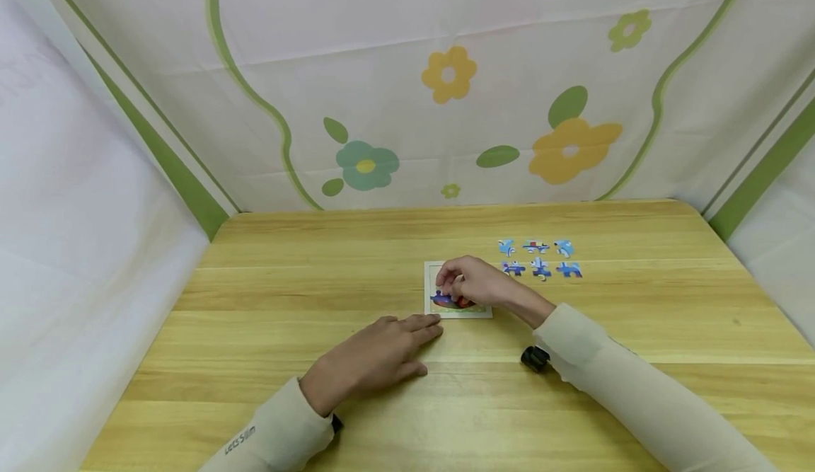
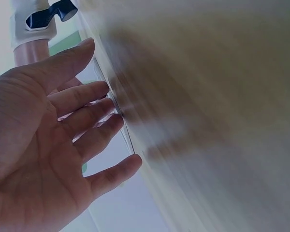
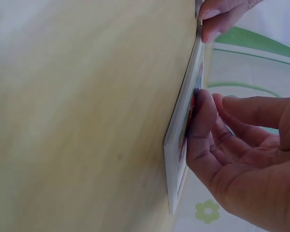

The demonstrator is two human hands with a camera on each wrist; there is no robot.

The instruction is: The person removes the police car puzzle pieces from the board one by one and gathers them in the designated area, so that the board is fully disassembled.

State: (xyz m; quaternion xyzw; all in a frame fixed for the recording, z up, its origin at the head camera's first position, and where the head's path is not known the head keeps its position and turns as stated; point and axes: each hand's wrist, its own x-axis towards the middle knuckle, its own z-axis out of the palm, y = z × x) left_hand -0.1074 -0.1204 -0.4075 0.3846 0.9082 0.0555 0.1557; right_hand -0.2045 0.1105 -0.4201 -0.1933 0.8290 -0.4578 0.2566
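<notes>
A small square jigsaw puzzle board (image 1: 434,315) with a pale border lies on the table, part of a red and blue picture showing inside it. My left hand (image 1: 380,355) lies palm down at its near left corner, fingers extended and fingertips right at the edge. In the left wrist view, the left palm (image 2: 63,130) holds nothing. Over the board is my right hand (image 1: 474,281), its fingers bent down to the picture and hiding part of it. From the right wrist view, a fingertip (image 3: 203,99) meets the board's face; I cannot tell whether a piece is under it.
Several loose blue puzzle pieces (image 1: 541,268) lie in two rows to the right of and beyond the board. The wooden table (image 1: 286,281) ends at a flower-printed cloth wall (image 1: 382,90) at the back. A white cloth (image 1: 95,245) hangs along the left side.
</notes>
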